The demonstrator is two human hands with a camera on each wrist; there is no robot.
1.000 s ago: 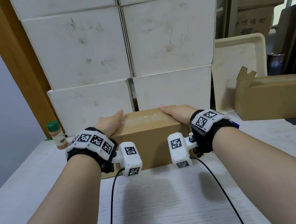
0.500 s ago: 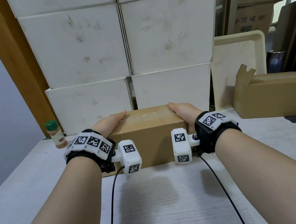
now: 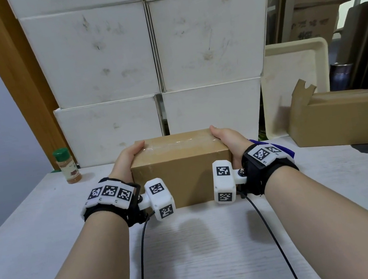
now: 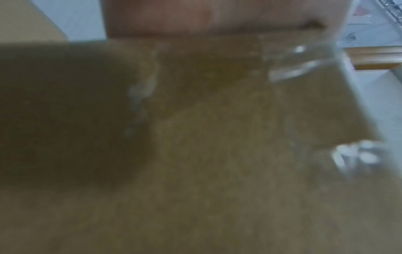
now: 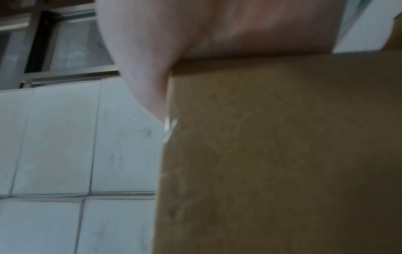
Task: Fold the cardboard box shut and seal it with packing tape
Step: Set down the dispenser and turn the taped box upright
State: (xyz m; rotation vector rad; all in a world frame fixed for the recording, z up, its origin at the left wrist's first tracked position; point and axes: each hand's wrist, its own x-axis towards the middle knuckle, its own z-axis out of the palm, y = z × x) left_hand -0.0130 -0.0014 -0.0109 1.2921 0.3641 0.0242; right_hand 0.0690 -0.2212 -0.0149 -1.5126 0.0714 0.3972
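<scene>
A closed brown cardboard box [image 3: 182, 163] stands on the white table [image 3: 197, 258] in front of me. A glossy strip of clear tape [image 3: 178, 142] runs across its top. My left hand [image 3: 128, 157] grips the box's left end with the thumb over the top edge. My right hand [image 3: 226, 139] grips the right end the same way. The left wrist view is blurred: the left hand [image 4: 195, 17] lies against the cardboard box [image 4: 217, 154], with tape glints [image 4: 293, 68]. In the right wrist view my right hand [image 5: 217, 34] wraps an edge of the box [image 5: 272, 154].
Stacked white boxes [image 3: 151, 48] form a wall right behind the box. A green-capped spice jar [image 3: 66, 166] stands at the back left. At the back right a cream tray [image 3: 297, 87] leans, beside a second cardboard box [image 3: 339, 119] with a raised flap.
Both hands have slid from the far top corners of the box outward and down onto its two ends. The box has stayed about where it was.
</scene>
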